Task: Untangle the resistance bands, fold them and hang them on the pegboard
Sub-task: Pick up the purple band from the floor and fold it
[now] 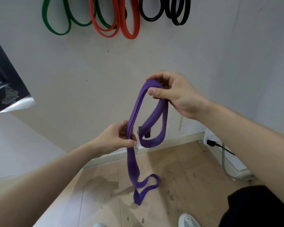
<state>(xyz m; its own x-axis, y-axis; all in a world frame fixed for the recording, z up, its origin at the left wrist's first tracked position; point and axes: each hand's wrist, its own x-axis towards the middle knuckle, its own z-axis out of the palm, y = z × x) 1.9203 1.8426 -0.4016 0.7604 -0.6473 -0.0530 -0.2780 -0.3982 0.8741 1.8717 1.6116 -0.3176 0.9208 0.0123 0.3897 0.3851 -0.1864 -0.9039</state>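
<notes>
A purple resistance band [137,112] hangs between my hands in front of the wall. My right hand [175,94] pinches its top fold, up and to the right. Lower left, my left hand [116,138] grips two strands pressed together. One loop [156,136] sags between the hands, and a twisted tail [138,185] dangles toward the floor. On the wall above hang green bands [56,22], red bands [121,25] and black bands [167,12]; their tops and the pegs are out of frame.
A white wall [88,71] stands straight ahead, with a baseboard and wooden floor [179,185] below. A dark framed panel [5,82] sits at the left. At the right, a black plug and cable [215,144] lie by a grey pipe. My shoe [188,221] shows at the bottom.
</notes>
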